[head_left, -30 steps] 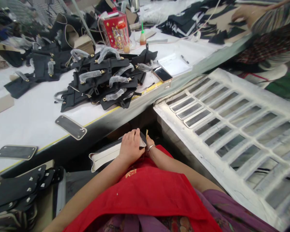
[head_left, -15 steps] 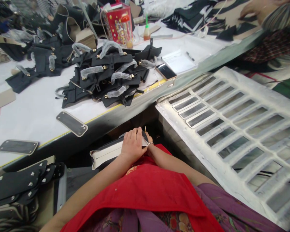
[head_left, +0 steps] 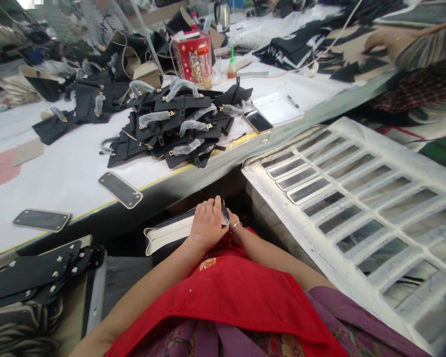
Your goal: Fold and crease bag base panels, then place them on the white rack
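A black bag body with cream inner edges lies on its side over my lap, its open side towards me. My left hand is closed over its right end, fingers together on top and thumb towards me. Close against that end is my right hand, with a bracelet at the wrist. Its fingers are curled and mostly hidden behind the bag and my left hand. A thin stick tip pokes up between the hands; which hand has it, if either, I cannot tell.
Black bag pieces with plastic-wrapped handles lie heaped on the white table, near two oblong panels and a phone. A slotted white rack stands at right. Black strips are stacked at left. Another person's hand works far right.
The view has shifted a little, so the table things sit further right. My hands stay at the bag's right end, and less of the thin stick shows.
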{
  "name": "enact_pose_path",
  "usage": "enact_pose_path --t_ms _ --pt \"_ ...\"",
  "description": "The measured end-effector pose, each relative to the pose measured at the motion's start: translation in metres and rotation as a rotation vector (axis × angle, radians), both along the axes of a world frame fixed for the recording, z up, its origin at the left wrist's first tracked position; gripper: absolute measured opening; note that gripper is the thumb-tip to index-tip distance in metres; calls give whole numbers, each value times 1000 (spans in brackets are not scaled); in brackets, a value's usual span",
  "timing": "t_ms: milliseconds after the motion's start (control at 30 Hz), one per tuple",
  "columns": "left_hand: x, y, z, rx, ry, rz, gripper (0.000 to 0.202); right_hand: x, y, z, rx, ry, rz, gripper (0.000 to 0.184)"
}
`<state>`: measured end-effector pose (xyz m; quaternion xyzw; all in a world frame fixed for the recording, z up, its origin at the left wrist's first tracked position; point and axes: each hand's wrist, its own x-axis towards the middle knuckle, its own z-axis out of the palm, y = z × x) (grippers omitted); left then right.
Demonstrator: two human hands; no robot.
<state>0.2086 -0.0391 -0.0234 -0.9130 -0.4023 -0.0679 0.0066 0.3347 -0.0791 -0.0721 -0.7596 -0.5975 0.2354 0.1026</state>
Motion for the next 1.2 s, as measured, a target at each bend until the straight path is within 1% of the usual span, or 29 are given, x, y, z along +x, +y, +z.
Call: enact_pose_path --t_ms 67,100,200,233,267,333,400,433,500,633,767,867,1000,1200 --pt "-1 0 1 -9 -9 -1 77 13 5 -1 -40 2 -42 33" --pt "-1 0 1 -13 -12 -3 79 21 6 -1 -60 1 -68 36" --pt "-2 0 2 -26 -12 -6 82 38 0 7 -68 -18 -129 60" --pt "-2 0 2 -29 -11 -8 82 41 -3 12 -45 -42 -124 65" --pt "-2 0 2 -30 -9 -11 82 42 -4 18 -14 -74 -98 65" --pt "-3 0 0 -24 -10 -20 82 39 -3 31 44 -152 6 61" --pt "-5 1 -1 -10 -17 -25 81 31 3 41 67 -219 121 59" --pt "-6 2 -2 -2 -24 -28 81 27 6 45 72 -242 162 58" --pt "-8 3 -4 12 -39 -34 80 20 13 49 69 -279 199 57" --pt "-11 6 -6 29 -50 -41 75 13 19 52 36 -306 197 60" --pt "-11 8 -7 39 -53 -50 67 9 18 57 -41 -315 188 59" --pt "-13 9 -8 33 -61 -64 64 5 19 62 -96 -318 161 62" --pt "-16 13 -9 49 -62 -88 58 1 21 65 -92 -327 145 63" --pt "-19 15 -10 34 -45 -125 59 -1 22 64 -104 -336 166 58"
